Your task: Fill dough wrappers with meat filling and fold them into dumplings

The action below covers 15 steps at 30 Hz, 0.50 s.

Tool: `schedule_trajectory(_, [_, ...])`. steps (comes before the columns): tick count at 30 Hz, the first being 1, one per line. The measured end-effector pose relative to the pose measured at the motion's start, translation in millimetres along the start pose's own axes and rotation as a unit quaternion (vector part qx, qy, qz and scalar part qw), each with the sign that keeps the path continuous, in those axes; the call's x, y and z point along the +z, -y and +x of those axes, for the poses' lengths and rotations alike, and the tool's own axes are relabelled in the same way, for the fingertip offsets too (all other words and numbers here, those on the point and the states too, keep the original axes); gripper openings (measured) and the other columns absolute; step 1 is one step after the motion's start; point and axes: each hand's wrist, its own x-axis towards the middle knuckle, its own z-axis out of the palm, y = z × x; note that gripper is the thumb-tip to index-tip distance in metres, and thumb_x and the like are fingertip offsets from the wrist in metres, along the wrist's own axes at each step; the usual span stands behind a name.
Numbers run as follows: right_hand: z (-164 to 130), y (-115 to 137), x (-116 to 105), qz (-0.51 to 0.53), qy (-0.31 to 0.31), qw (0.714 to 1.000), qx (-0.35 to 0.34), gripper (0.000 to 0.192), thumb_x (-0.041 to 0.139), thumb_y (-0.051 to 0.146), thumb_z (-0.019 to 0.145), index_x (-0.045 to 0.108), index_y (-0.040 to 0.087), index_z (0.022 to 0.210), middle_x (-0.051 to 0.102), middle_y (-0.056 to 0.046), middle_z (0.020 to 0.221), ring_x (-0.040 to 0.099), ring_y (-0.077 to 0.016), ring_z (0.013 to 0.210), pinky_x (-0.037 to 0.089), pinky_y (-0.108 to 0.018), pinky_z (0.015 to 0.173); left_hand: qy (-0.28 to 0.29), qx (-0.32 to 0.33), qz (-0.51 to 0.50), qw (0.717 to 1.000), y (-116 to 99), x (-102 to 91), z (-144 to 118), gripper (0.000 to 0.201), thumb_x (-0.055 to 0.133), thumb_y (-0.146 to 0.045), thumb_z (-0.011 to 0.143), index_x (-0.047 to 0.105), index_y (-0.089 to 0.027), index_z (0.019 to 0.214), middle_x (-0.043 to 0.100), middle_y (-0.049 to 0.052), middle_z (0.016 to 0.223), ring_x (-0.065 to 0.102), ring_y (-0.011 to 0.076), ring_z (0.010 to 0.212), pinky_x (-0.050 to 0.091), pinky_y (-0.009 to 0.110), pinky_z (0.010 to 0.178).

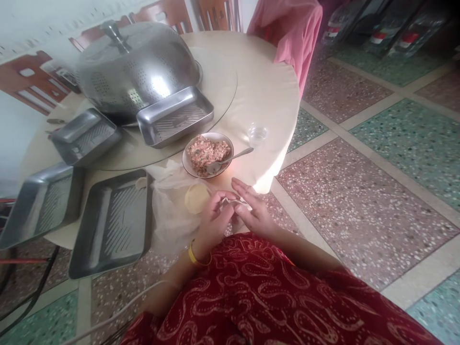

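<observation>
Just past the table's near edge, my left hand (216, 214) and my right hand (254, 214) meet around a pale dumpling (237, 201). Fingers of both hands pinch its dough, and much of it is hidden by them. Left of my hands is a stack of round yellowish dumpling wrappers (197, 198) on a clear plastic bag (172, 211). Beyond them stands a bowl (184, 165) of minced filling (208, 152), with a metal spoon (241, 154) resting in it. One small dumpling (141, 183) sits in the far corner of the nearest metal tray (111, 225).
More metal trays (45, 203) stand at the left and on the glass turntable (230, 103). A large perforated metal dome (136, 72) covers the turntable's middle. Near the right edge is a small clear cup (258, 133). Chairs (161, 14) and a pink cloth (287, 24) border the table.
</observation>
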Motion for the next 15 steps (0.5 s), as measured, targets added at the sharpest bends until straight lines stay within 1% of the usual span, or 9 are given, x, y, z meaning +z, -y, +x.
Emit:
schedule_trajectory(2, [1,1,2,-0.004,-0.006,1.0,0.004,0.044,0.045,0.045,0.098,0.055,0.028,0.137,0.052,-0.012,0.147,0.05,-0.0266,0.134,0.04,-0.053,0.11,0.006,-0.012,-0.006,1.0,1,-0.4,0,0.013,0.06,-0.032,0.086,0.056,-0.021,0.089,0.059,-0.005,0.065,0.056,0.0086,0.053,0.049,0.022,0.055])
schedule_trajectory(5, [1,1,3,0.002,-0.015,1.0,0.006,0.043,0.041,0.046,0.098,0.061,0.027,0.132,0.054,-0.011,0.145,0.049,-0.0275,0.134,0.037,-0.054,0.111,0.004,-0.013,-0.009,1.0,0,-0.4,2,0.013,0.061,-0.032,0.085,0.056,-0.021,0.089,0.059,-0.005,0.063,0.057,0.0089,0.052,0.049,0.022,0.054])
schedule_trajectory(7, [3,2,1,0.056,0.001,0.998,0.024,0.049,0.042,0.054,0.096,0.057,0.029,0.136,0.051,-0.01,0.148,0.044,-0.0276,0.139,0.032,-0.054,0.115,-0.002,-0.013,-0.006,1.0,-1,-0.3,2,0.012,0.062,-0.03,0.084,0.056,-0.02,0.088,0.059,-0.005,0.063,0.057,0.009,0.053,0.048,0.021,0.054])
schedule_trajectory(8, [5,2,0,0.114,0.01,0.993,0.042,0.056,0.039,0.061,0.095,0.052,0.031,0.14,0.048,-0.009,0.15,0.042,-0.0273,0.14,0.032,-0.054,0.116,-0.002,-0.015,-0.004,1.0,-2,-0.4,2,0.012,0.062,-0.029,0.084,0.056,-0.02,0.088,0.06,-0.005,0.064,0.057,0.0089,0.053,0.048,0.021,0.053])
schedule_trajectory(9, [7,3,-2,0.19,0.015,0.979,0.069,0.064,0.032,0.068,0.093,0.045,0.032,0.144,0.046,-0.008,0.152,0.042,-0.027,0.14,0.033,-0.054,0.115,0.002,-0.018,-0.003,1.0,-3,-0.5,2,0.011,0.062,-0.028,0.084,0.056,-0.02,0.088,0.061,-0.004,0.065,0.056,0.0088,0.053,0.047,0.021,0.053])
schedule_trajectory(10, [10,4,-3,0.273,0.017,0.956,0.104,0.071,0.023,0.073,0.091,0.039,0.033,0.147,0.045,-0.008,0.152,0.045,-0.0269,0.139,0.038,-0.054,0.111,0.011,-0.022,0.002,1.0,-3,-0.6,1,0.011,0.061,-0.029,0.085,0.056,-0.02,0.089,0.062,-0.004,0.067,0.056,0.0089,0.053,0.048,0.021,0.053])
schedule_trajectory(12, [16,5,-4,0.409,0.016,0.894,0.185,0.08,0.006,0.077,0.088,0.033,0.033,0.15,0.05,-0.011,0.148,0.053,-0.028,0.13,0.049,-0.054,0.098,0.04,-0.02,0.029,0.999,-3,-0.9,1,0.01,0.059,-0.029,0.087,0.057,-0.02,0.091,0.065,-0.002,0.072,0.058,0.0097,0.056,0.049,0.023,0.056])
schedule_trajectory(13, [17,6,-3,0.445,0.018,0.868,0.22,0.082,0.003,0.077,0.087,0.034,0.032,0.149,0.054,-0.012,0.143,0.057,-0.0291,0.124,0.052,-0.054,0.091,0.057,-0.008,0.056,0.997,-1,-1.0,1,0.011,0.058,-0.029,0.088,0.059,-0.02,0.092,0.066,-0.001,0.076,0.06,0.0106,0.059,0.051,0.024,0.059])
schedule_trajectory(15, [19,7,0,0.467,0.036,0.842,0.268,0.083,0.007,0.079,0.086,0.039,0.031,0.145,0.061,-0.014,0.134,0.061,-0.0304,0.115,0.054,-0.052,0.084,0.085,0.043,0.134,0.986,1,-1.2,0,0.011,0.057,-0.028,0.089,0.062,-0.019,0.094,0.069,0.002,0.087,0.064,0.013,0.072,0.053,0.027,0.069])
